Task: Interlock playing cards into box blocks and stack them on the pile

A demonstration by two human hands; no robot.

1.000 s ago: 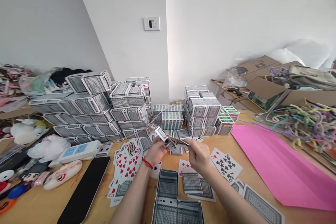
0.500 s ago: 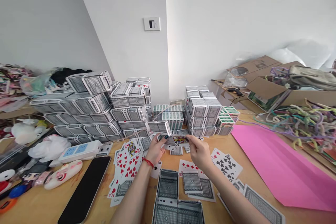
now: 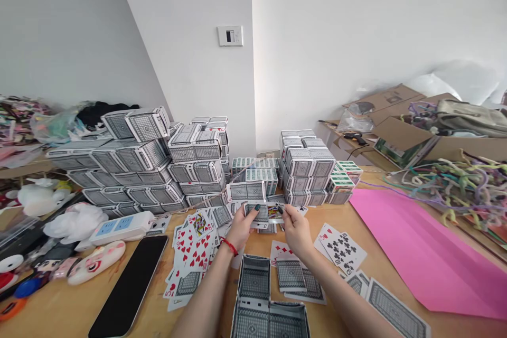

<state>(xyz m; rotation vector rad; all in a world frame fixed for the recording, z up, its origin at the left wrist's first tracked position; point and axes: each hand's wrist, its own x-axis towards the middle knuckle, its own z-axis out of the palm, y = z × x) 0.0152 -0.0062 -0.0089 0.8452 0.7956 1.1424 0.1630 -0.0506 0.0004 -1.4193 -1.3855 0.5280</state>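
Note:
My left hand [image 3: 241,227], with dark nail polish and a red string bracelet, pinches a folded playing card [image 3: 258,214] with its patterned back towards me. My right hand [image 3: 296,228] has thumb and finger closed at the right edge of a face card [image 3: 274,212], which lies right beside the folded one; whether the two are joined I cannot tell. Just behind stands a small card structure [image 3: 246,190]. Nearer me is an open, L-shaped box made of cards [image 3: 254,280]. Folded card pieces [image 3: 290,274] lie to its right.
Stacks of card-built blocks [image 3: 119,163] stand at the back left, with more blocks [image 3: 307,163] and green card boxes [image 3: 340,182] at the right. Loose cards [image 3: 194,248], a phone [image 3: 129,285], a power strip [image 3: 121,228] and pink paper [image 3: 428,253] lie around.
The folded card in my left hand has turned so its back faces me, and it has come close to the face card. My left hand has shifted slightly right.

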